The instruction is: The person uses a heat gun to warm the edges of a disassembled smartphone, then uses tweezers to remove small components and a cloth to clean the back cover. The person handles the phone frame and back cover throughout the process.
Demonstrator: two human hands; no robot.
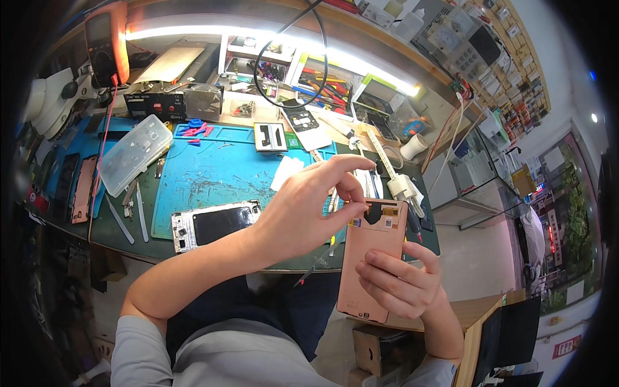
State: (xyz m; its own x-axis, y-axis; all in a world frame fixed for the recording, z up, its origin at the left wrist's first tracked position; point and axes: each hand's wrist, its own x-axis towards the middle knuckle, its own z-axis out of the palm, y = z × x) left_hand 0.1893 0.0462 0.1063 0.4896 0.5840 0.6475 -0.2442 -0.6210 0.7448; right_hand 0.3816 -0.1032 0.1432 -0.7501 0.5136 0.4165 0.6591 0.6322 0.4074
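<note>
Head view: the left hand [303, 213] is pinched, thumb and forefinger closed together at the top edge of a rose-gold phone back shell [371, 258], right at its dark camera cut-out; whether something tiny sits between the fingertips is too small to tell. The right hand [400, 280] is clamped on the lower half of that shell, fingers wrapped over its face, holding it upright over the person's lap, just off the near edge of the tabletop [116, 235].

Judging from this, the phone is already well taken apart: the shell is off and in hand, and a second part, a dark-centred phone frame [216, 224], lies flat on the blue work mat [213, 171], well apart from the shell. The work at the shell's upper edge looks only under way, not finished.

Farther out, a clear plastic parts box [134, 153] rests at the mat's left corner, metal pry tools [132, 209] lie beside it, and a multimeter [106, 40] stands at the back.
</note>
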